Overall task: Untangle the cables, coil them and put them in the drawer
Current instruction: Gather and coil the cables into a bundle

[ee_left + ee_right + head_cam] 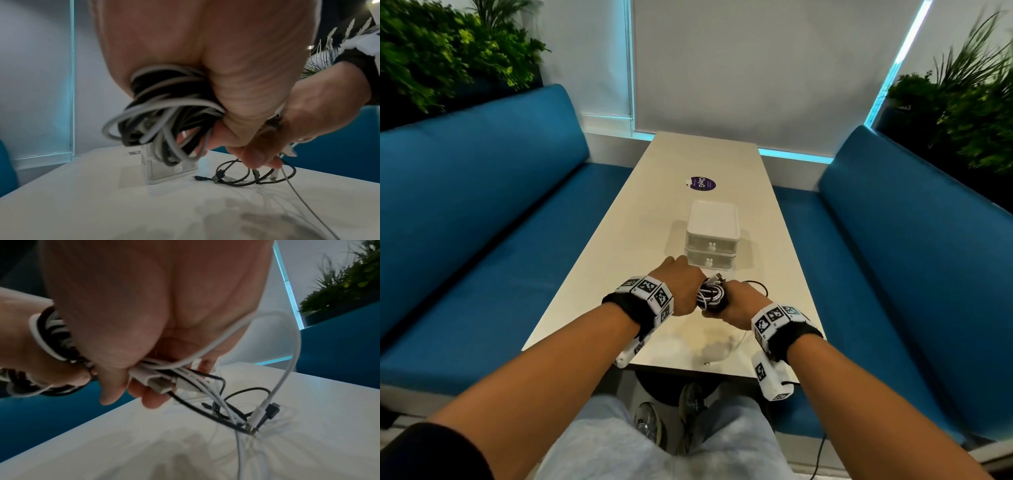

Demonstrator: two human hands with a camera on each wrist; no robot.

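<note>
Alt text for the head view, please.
Both hands, left and right, grip a bundle of black and white cables above a long pale table. A white two-drawer box, both drawers closed, stands just beyond, between blue benches.

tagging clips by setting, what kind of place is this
Probably a booth in an office lounge or cafe: blue padded benches flank a narrow table, with leafy planters behind and a blind-covered window at the end.

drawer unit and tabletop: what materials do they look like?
Drawer unit: looks like white plastic, semi-gloss; rounded moulded corners, walls faintly translucent in the left wrist view. Tabletop: probably cream laminate over board, smooth satin; it shows soft shadows and no grain.
</note>
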